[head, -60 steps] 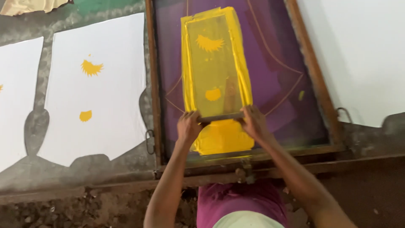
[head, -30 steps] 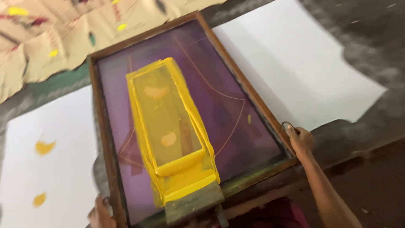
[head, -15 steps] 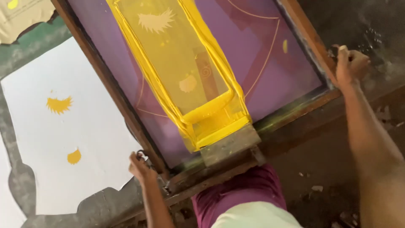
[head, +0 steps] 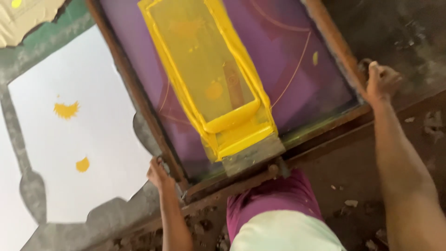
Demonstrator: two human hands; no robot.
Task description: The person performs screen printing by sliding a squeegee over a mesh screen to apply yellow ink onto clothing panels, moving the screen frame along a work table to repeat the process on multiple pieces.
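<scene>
Hands at two near corners of wooden screen frame [head: 139, 100]. Left hand [head: 159, 174] closed on near-left corner, fingers around small metal handle. Right hand [head: 382, 80] closed on near-right corner at frame's outer edge. Frame lies between hands, long axis running away from person, tilted leftward in view. Purple mesh [head: 297, 60] carries yellow ink patch [head: 204, 69]; squeegee [head: 253, 155] rests at near edge, midway between hands. White cloth [head: 69, 153] with yellow marks lies left of frame, nearer left hand. Grey table [head: 409, 28] at right.

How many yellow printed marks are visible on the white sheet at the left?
2 on the white sheet: a feathery mark higher up, a small round one lower down. Others may lie outside the view.
</scene>
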